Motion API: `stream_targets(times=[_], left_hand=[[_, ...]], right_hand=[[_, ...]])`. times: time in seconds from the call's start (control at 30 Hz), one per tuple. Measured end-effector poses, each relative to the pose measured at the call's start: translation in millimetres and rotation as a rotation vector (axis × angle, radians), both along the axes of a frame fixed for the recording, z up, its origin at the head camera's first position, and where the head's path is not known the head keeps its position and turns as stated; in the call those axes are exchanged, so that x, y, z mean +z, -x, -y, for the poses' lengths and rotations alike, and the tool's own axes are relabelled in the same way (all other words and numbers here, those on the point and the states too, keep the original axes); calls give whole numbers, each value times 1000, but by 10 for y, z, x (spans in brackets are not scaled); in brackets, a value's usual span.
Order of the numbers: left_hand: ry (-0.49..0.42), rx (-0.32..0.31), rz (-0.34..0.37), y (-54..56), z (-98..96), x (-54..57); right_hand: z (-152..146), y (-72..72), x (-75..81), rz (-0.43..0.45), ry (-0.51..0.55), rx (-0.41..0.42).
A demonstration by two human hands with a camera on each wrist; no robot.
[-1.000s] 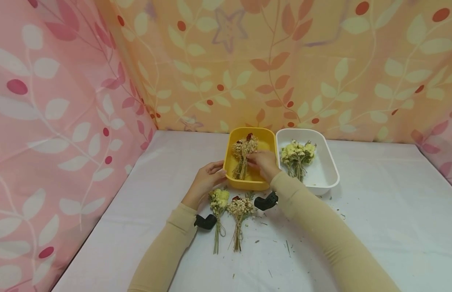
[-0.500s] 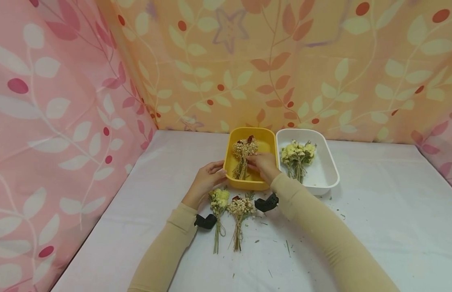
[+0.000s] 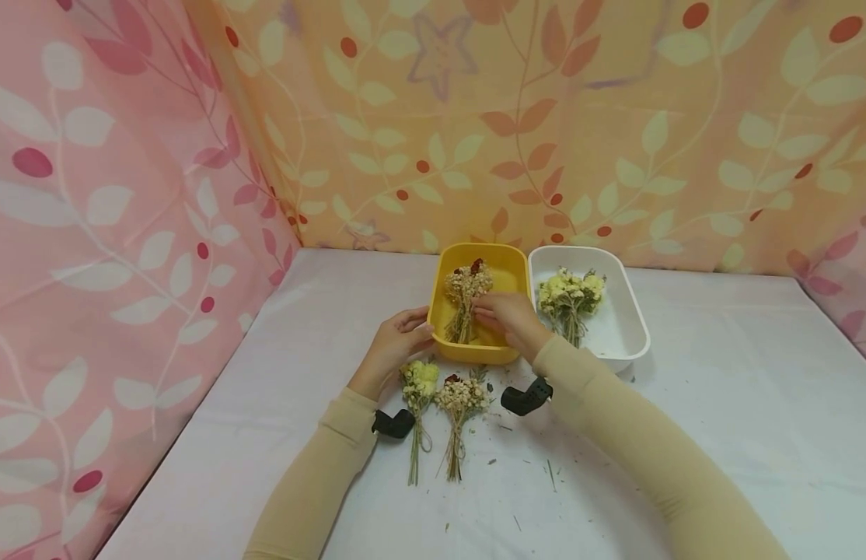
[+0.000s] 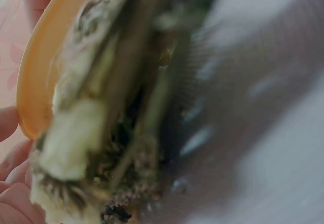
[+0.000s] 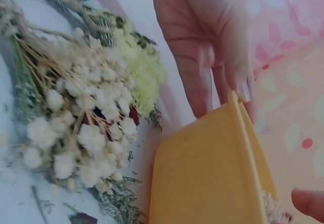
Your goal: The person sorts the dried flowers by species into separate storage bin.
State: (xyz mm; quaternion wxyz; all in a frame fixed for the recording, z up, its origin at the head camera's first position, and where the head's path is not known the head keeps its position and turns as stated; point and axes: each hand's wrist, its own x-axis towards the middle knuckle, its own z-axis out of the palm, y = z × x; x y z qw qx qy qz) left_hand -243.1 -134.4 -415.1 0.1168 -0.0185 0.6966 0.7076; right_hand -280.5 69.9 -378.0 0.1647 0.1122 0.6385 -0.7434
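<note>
My left hand (image 3: 396, 342) grips the near left corner of a yellow tray (image 3: 482, 355), thumb at the rim. In the right wrist view the left hand (image 5: 207, 41) shows its thumb on that rim and its fingers along the outer wall. Inside the tray lie cream dried flower bouquets (image 3: 461, 299) with dark red blooms, stems toward me. My right hand (image 3: 508, 317) reaches over the tray's right side and pinches at the tied stems; its fingertips are partly hidden.
A white tray (image 3: 625, 327) with yellow dried flower bouquets (image 3: 571, 295) stands against the yellow one. In front lie a yellow bouquet (image 3: 419, 381) and a cream bouquet (image 3: 461, 397). Plant scraps (image 3: 550, 474) litter the white cloth. Patterned curtains (image 3: 377, 140) stand behind and left.
My right wrist and forearm have swung a little to the right, fingers still at the stems. The cream bouquet in the yellow tray has shifted slightly. The left hand has stayed in place.
</note>
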Motion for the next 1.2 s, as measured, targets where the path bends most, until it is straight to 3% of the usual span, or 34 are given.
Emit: stream_targets(times=[0.4,0.57,0.87,1.2], left_hand=[[7,7,2,4,-4,3],[14,-2,-14,16,2,-9],[6,-9,-4,21,12,-27],[24,-4,-13,23,8,-19]], right_hand=[[-209,-233,107,-26,41,59],[-309,-410,115,-62,27,131],[-378,-683,89,-124,41,175],[-411,-868,103,-137,-41,237]])
